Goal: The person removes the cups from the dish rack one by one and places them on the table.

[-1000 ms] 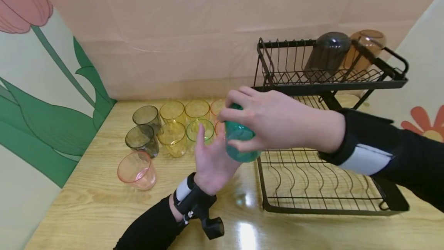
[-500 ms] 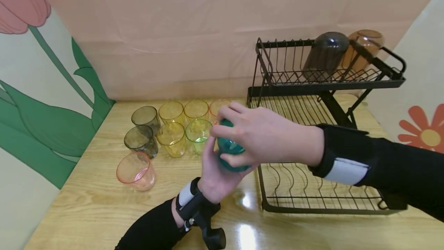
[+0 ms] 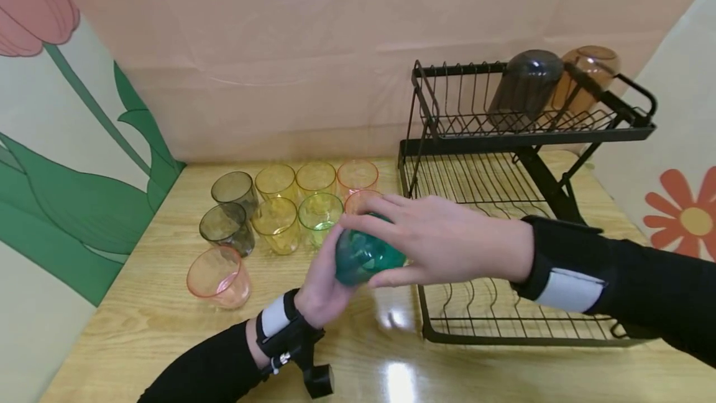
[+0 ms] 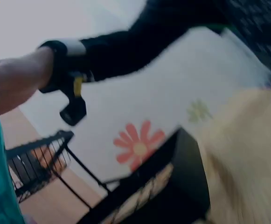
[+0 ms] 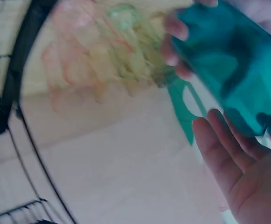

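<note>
A teal drinking glass [image 3: 366, 260] lies on its side in the air over the table, in front of the grouped glasses. My left hand [image 3: 324, 288] grips it from the left and below; in the right wrist view, its fingers [image 5: 175, 28] curl over the glass [image 5: 238, 60]. Over the right end of the glass is my right hand [image 3: 436, 241], its thumb spread from the fingers. From the right wrist, this hand [image 5: 247, 172] shows fairly straight fingers close along the glass. The left wrist view catches only a strip of teal glass [image 4: 2, 172] at its left edge.
Black two-tier dish rack [image 3: 520, 341] stands at right; a dark glass [image 3: 528, 89] and an amber glass [image 3: 587, 79] sit upside down on its upper tier. Several upright glasses are grouped behind my hands, including a green glass [image 3: 321, 219]. A pink glass [image 3: 220, 275] stands front left.
The teal glass has come down and left into my left hand, tipping onto its side. My left hand now grips it, and my right hand's fingers have loosened from around it.
</note>
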Motion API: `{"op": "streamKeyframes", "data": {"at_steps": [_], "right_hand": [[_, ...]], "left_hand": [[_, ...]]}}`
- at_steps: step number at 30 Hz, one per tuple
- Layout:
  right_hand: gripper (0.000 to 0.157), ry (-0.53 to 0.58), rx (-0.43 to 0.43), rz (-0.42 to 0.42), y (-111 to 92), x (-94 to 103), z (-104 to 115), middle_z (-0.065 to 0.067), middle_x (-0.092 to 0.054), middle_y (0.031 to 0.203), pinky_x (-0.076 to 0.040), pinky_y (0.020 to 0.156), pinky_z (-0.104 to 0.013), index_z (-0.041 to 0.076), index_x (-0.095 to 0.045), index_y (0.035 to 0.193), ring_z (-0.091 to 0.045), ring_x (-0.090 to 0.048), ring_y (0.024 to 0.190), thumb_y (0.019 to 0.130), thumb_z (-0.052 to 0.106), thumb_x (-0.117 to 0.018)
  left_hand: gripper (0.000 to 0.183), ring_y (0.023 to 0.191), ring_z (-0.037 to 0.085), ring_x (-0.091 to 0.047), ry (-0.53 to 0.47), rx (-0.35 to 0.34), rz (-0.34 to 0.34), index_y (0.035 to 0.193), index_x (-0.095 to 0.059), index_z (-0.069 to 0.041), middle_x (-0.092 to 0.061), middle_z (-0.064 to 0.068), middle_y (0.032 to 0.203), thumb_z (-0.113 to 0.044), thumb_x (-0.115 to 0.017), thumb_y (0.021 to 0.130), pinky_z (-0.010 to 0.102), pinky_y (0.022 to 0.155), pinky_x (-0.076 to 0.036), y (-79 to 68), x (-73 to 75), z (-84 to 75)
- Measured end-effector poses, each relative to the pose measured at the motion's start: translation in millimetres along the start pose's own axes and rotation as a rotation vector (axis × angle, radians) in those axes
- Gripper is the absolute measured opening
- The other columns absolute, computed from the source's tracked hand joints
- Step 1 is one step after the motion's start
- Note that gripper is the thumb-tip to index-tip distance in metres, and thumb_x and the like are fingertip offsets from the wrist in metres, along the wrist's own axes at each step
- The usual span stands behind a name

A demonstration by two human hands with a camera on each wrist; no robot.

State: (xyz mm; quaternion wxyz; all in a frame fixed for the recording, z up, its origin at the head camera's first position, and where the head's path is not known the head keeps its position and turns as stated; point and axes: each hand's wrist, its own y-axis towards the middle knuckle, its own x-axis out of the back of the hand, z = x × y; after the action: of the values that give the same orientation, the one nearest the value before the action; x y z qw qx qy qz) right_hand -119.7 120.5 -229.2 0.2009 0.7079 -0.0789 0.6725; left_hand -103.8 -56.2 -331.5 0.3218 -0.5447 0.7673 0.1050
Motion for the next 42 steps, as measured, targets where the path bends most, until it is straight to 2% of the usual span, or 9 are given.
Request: {"op": "streamKeyframes", "data": {"at_steps": [5, 11, 14, 18, 21, 25, 29, 36, 42], "right_hand": [[0.071, 0.026, -0.103, 0.116, -22, -12.0, -6, 0.000, -0.052, 0.120, -0.046, 0.064, -0.027, 0.023, -0.027, 0.142, -0.012, -0.052, 0.091, 0.086, 0.064, -0.037], [0.071, 0.052, -0.248, 0.215, -48, -23.0, -13, -0.001, -0.051, 0.125, -0.044, 0.082, -0.040, 0.023, -0.037, 0.137, -0.018, -0.050, 0.108, 0.084, 0.069, -0.032], [0.067, 0.054, -0.275, 0.189, -60, -25.1, -17, -0.002, -0.051, 0.125, -0.043, 0.084, -0.041, 0.021, -0.044, 0.132, -0.020, -0.050, 0.109, 0.085, 0.067, -0.034], [0.057, 0.020, -0.266, 0.089, -75, -26.2, -23, 0.001, -0.053, 0.119, -0.048, 0.073, -0.032, 0.020, -0.050, 0.125, -0.016, -0.055, 0.098, 0.086, 0.061, -0.043], [0.051, -0.016, -0.257, 0.021, -83, -26.6, -29, 0.002, -0.054, 0.115, -0.048, 0.067, -0.029, 0.019, -0.053, 0.120, -0.014, -0.056, 0.093, 0.085, 0.057, -0.049], [0.050, -0.036, -0.297, 0.015, -92, -26.5, -35, 0.002, -0.054, 0.115, -0.049, 0.068, -0.031, 0.019, -0.054, 0.119, -0.015, -0.057, 0.092, 0.085, 0.056, -0.050], [0.051, -0.033, -0.348, 0.041, -99, -26.5, -39, 0.000, -0.054, 0.118, -0.048, 0.073, -0.036, 0.018, -0.053, 0.120, -0.019, -0.056, 0.096, 0.086, 0.056, -0.047], [0.047, -0.037, -0.379, 0.029, -108, -27.8, -42, 0.004, -0.054, 0.113, -0.048, 0.072, -0.034, 0.020, -0.055, 0.117, -0.013, -0.056, 0.089, 0.086, 0.055, -0.048], [0.046, -0.049, -0.382, 0.014, -110, -28.9, -43, 0.003, -0.054, 0.113, -0.049, 0.069, -0.033, 0.020, -0.056, 0.116, -0.012, -0.056, 0.084, 0.086, 0.054, -0.050]], "left_hand": [[0.038, 0.102, 0.024, -0.048, 0.319, -0.115, -0.095, 0.108, -0.053, -0.014, -0.053, 0.009, 0.113, -0.047, -0.050, 0.088, 0.039, 0.081, -0.042, -6.8, 27.5, -8.0], [0.022, 0.107, 0.021, -0.048, 0.860, -0.427, -0.042, 0.105, -0.054, -0.016, -0.056, 0.001, 0.114, -0.029, -0.059, 0.087, 0.045, 0.081, -0.041, -15.5, 57.7, -21.3], [0.026, 0.107, 0.015, -0.047, 1.144, -0.618, 0.050, 0.105, -0.054, -0.018, -0.053, -0.004, 0.112, -0.027, -0.064, 0.083, 0.040, 0.085, -0.040, -20.9, 65.8, -30.1], [0.032, 0.105, 0.014, -0.046, 1.581, -0.880, 0.138, 0.103, -0.054, -0.018, -0.050, -0.004, 0.111, -0.040, -0.064, 0.081, 0.034, 0.084, -0.041, -26.3, 70.3, -41.5], [0.037, 0.103, 0.016, -0.046, 1.854, -1.002, 0.159, 0.102, -0.055, -0.018, -0.050, 0.000, 0.111, -0.048, -0.060, 0.081, 0.036, 0.077, -0.043, -28.6, 74.5, -46.2], [0.037, 0.101, 0.022, -0.046, 2.079, -1.016, 0.195, 0.102, -0.055, -0.018, -0.050, 0.004, 0.110, -0.047, -0.060, 0.081, 0.039, 0.071, -0.044, -30.4, 83.6, -47.2], [0.036, 0.101, 0.025, -0.046, 2.209, -0.983, 0.205, 0.102, -0.054, -0.017, -0.050, 0.006, 0.110, -0.046, -0.060, 0.081, 0.040, 0.070, -0.044, -30.7, 95.7, -47.5], [0.042, 0.101, 0.027, -0.045, 2.252, -0.907, 0.159, 0.104, -0.053, -0.016, -0.049, 0.006, 0.109, -0.050, -0.060, 0.080, 0.042, 0.071, -0.042, -29.5, 115.5, -48.8], [0.048, 0.103, 0.030, -0.045, 2.226, -0.893, 0.140, 0.106, -0.053, -0.015, -0.049, 0.010, 0.111, -0.050, -0.065, 0.075, 0.046, 0.072, -0.042, -28.1, 125.8, -48.2]]}}
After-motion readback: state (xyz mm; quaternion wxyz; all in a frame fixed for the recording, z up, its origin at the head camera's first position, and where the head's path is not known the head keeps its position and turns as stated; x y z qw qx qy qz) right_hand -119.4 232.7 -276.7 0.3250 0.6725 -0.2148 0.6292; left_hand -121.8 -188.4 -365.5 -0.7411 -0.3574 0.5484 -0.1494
